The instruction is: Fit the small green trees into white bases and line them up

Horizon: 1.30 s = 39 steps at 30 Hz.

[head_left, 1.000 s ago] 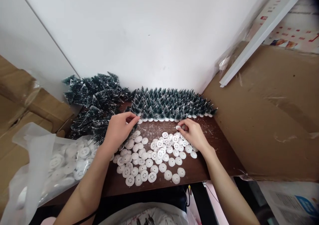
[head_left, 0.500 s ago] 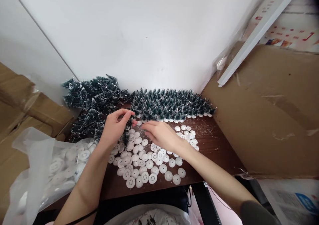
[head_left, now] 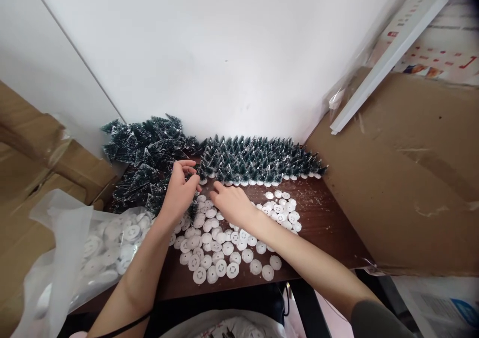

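Note:
My left hand [head_left: 180, 187] is closed, thumb and fingers curled around a small snow-tipped bottle-brush tree [head_left: 193, 211]. The tree hangs tip down below the hand, and its stem end is hidden by the fingers. Just to the right, my right hand [head_left: 232, 202] has its fingertips pinched together. Whatever they hold, if anything, is hidden. Beneath both hands, many round white plastic bases [head_left: 227, 248] with small centre holes or slots lie loose on the dark brown table [head_left: 322, 213].
Trees on white bases stand packed in rows [head_left: 254, 161] against the white wall. Loose trees [head_left: 144, 141] are heaped at the back left. A clear plastic bag [head_left: 108, 246] of white bases sits at the left. Cardboard [head_left: 404, 178] borders the right; a cardboard box [head_left: 33, 148] is at left.
My hands have moved slightly apart from the tree's stem end, with the left fingers curling more. The right fingers have drawn in from a stretched pose. The camera view has shifted a little.

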{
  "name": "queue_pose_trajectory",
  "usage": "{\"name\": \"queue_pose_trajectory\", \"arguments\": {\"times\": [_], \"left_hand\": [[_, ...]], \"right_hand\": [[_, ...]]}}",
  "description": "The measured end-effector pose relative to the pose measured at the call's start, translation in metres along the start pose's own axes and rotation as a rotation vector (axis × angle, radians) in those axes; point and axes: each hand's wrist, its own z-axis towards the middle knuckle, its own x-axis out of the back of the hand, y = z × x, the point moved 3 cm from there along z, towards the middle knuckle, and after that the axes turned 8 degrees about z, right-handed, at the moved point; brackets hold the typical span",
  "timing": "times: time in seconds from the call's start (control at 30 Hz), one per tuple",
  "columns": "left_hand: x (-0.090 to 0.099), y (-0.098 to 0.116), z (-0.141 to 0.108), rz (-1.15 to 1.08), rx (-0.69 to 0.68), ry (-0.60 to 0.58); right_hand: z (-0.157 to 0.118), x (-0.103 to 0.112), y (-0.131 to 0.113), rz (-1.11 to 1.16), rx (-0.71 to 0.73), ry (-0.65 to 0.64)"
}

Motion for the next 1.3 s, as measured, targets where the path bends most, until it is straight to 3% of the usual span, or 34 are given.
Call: {"name": "queue_pose_trajectory", "arguments": {"times": [0.17,0.33,0.53,0.7,0.83,0.97,1.3], "left_hand": [[0.001,0.005,-0.003,-0.101,-0.013,0.028],[-0.004,0.019,-0.009,-0.331,-0.045,-0.07],[-0.011,0.021,-0.012,-0.413,-0.028,-0.149],[-0.013,0.019,-0.014,-0.433,0.006,-0.228],[-0.015,0.02,-0.015,-0.462,-0.011,-0.326],[-0.019,0.021,-0.018,-0.512,-0.004,-0.435],[-0.022,0.019,-0.02,-0.443,-0.035,-0.379]], "right_hand": [[-0.007,-0.001,0.008,0.071,0.009,0.026],[-0.008,-0.005,0.012,0.131,0.028,0.048],[-0.005,-0.009,0.015,0.186,0.046,0.088],[-0.01,-0.007,0.025,0.422,0.068,0.108],[-0.013,-0.008,0.029,0.638,0.19,0.105],[-0.015,-0.008,0.03,0.669,0.228,0.097],[-0.016,-0.007,0.034,0.602,0.234,0.132]]}}
